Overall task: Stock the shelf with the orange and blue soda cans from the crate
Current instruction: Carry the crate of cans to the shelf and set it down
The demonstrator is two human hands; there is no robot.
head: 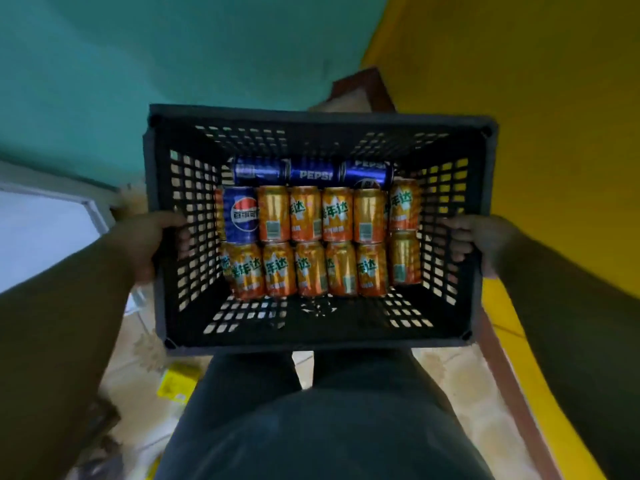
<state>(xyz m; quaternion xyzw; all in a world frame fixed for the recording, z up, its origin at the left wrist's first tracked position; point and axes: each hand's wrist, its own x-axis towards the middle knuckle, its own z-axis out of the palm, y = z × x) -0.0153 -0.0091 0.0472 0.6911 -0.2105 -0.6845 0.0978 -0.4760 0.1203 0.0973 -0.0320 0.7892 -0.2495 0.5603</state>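
Observation:
A black slotted plastic crate [322, 336] is held in front of my body, above my legs. My left hand [152, 244] grips its left wall and my right hand [481, 244] grips its right wall. Inside lie several orange soda cans [308, 268] on their sides in two rows. Several blue soda cans [311, 173] lie along the far wall, and one more blue can [242, 216] rests at the left end of the upper orange row. No shelf is visible.
A teal wall [156, 46] is ahead on the left and a yellow wall [519, 81] on the right. A yellow packet [176, 377] lies on the tiled floor by my left leg. A white panel [38, 230] stands at the left.

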